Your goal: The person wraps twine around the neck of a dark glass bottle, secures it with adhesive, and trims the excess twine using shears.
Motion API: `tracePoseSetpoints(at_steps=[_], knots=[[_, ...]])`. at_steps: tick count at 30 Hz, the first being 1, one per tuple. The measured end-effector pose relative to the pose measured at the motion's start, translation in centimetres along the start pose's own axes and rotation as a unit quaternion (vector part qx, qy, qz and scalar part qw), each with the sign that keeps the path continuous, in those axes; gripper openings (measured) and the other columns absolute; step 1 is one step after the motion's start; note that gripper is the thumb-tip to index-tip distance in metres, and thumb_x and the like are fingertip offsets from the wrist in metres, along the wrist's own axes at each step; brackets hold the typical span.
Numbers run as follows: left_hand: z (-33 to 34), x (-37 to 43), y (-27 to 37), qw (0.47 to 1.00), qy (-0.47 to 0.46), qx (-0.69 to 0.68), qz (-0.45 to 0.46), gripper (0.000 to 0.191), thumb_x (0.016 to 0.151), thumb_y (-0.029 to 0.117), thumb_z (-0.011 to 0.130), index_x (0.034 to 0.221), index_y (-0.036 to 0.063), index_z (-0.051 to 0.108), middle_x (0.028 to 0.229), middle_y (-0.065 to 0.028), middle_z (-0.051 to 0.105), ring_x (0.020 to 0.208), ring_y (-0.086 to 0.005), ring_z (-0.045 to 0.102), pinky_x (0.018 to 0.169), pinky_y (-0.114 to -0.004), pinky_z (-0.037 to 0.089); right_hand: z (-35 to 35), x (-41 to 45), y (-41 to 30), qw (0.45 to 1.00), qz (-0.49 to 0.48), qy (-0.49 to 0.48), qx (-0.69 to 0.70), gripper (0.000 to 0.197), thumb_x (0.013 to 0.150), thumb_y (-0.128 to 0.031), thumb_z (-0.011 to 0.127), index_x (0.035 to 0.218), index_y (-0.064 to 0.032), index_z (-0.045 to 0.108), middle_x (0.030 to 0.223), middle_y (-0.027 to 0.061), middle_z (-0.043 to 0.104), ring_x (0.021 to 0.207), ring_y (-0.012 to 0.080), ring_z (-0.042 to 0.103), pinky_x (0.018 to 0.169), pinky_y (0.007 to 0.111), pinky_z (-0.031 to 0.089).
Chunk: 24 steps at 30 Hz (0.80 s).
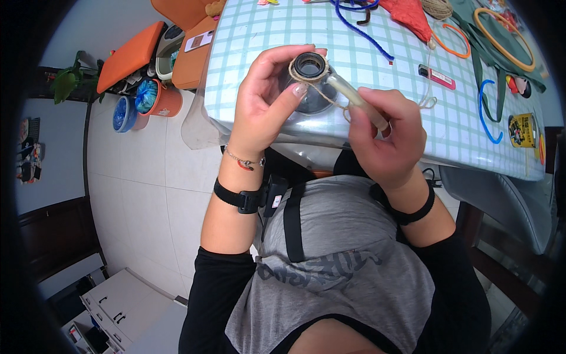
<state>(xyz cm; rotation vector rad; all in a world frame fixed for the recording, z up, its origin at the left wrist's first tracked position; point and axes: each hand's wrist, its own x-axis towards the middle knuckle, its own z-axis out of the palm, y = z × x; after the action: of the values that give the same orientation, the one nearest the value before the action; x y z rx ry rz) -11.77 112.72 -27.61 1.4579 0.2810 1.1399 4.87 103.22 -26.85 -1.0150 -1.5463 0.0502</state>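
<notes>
A clear bottle with a dark rim stands near the table's front edge. Twine circles its neck, and a loose length runs from there toward my right hand. My left hand is wrapped around the neck, its thumb pressing near the twine. Between the fingers and thumb of my right hand is a translucent, pale glue stick, its far tip close to the twine on the neck's right side.
On the checked tablecloth lie blue pipe cleaners, a pink utility knife, an orange pipe cleaner, a wooden embroidery hoop and a yellow can. A twine ball sits at the back.
</notes>
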Motion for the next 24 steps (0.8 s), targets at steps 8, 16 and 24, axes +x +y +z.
tracePoseSetpoints(at_steps=[8, 16, 24], knots=[[0.0, 0.1, 0.0, 1.0, -0.007, 0.0, 0.004, 0.042, 0.087, 0.001, 0.058, 0.128, -0.0041, 0.049, 0.126, -0.0186, 0.059, 0.119, -0.0226, 0.056, 0.105, -0.035, 0.042, -0.8, 0.8, 0.4, 0.985, 0.098, 0.06, 0.13, 0.02, 0.097, -0.003, 0.047, 0.115, 0.0058, 0.042, 0.097, 0.0165, 0.066, 0.083, 0.0139, 0.062, 0.074, 0.028, 0.05], [-0.1, 0.0, 0.1, 1.0, 0.001, 0.007, -0.013, 0.043, 0.087, 0.003, 0.058, 0.128, -0.0047, 0.048, 0.129, -0.0207, 0.057, 0.124, -0.0267, 0.054, 0.108, -0.038, 0.039, -7.3, 2.4, 4.6, 0.973, 0.157, 0.084, -0.146, 0.012, 0.095, -0.009, 0.059, 0.102, 0.0005, 0.062, 0.094, 0.0053, 0.058, 0.083, 0.0128, 0.055, 0.08, 0.026, 0.046], [0.1, -0.5, -0.1, 0.999, 0.026, 0.036, -0.022, 0.046, 0.088, 0.011, 0.059, 0.129, -0.006, 0.046, 0.13, -0.0215, 0.056, 0.127, -0.0296, 0.051, 0.112, -0.042, 0.033, -24.8, 3.0, 8.6, 0.898, 0.137, 0.295, -0.297, 0.02, 0.093, -0.017, 0.065, 0.1, 0.0009, 0.061, 0.088, 0.0061, 0.064, 0.08, 0.014, 0.059, 0.075, 0.028, 0.049]])
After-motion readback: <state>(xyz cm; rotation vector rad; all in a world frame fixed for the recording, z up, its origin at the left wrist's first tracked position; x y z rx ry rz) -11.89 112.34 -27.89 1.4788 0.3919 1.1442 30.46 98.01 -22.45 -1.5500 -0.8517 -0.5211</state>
